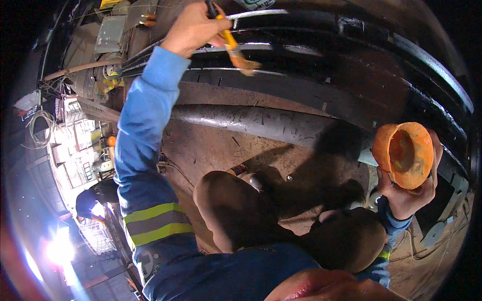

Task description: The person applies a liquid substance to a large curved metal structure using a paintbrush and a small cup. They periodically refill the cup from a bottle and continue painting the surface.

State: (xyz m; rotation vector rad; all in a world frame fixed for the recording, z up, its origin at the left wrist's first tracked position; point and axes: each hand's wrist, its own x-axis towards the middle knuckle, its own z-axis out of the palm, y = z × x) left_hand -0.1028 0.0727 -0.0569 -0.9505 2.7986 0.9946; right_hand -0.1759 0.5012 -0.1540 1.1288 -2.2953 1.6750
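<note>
Left hand (196,27) closed on yellow-handled brush (232,44) — right hand (407,198) curled around stained orange cup (404,156).

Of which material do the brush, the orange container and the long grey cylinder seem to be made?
Brush: smooth yellow handle, perhaps plastic or painted wood; tan bristles, natural or synthetic, I cannot tell.
Orange container: probably plastic; its wall looks evenly coloured, though smeared dark inside.
Long grey cylinder: likely metal, given its patchy, dull sheen.
</note>
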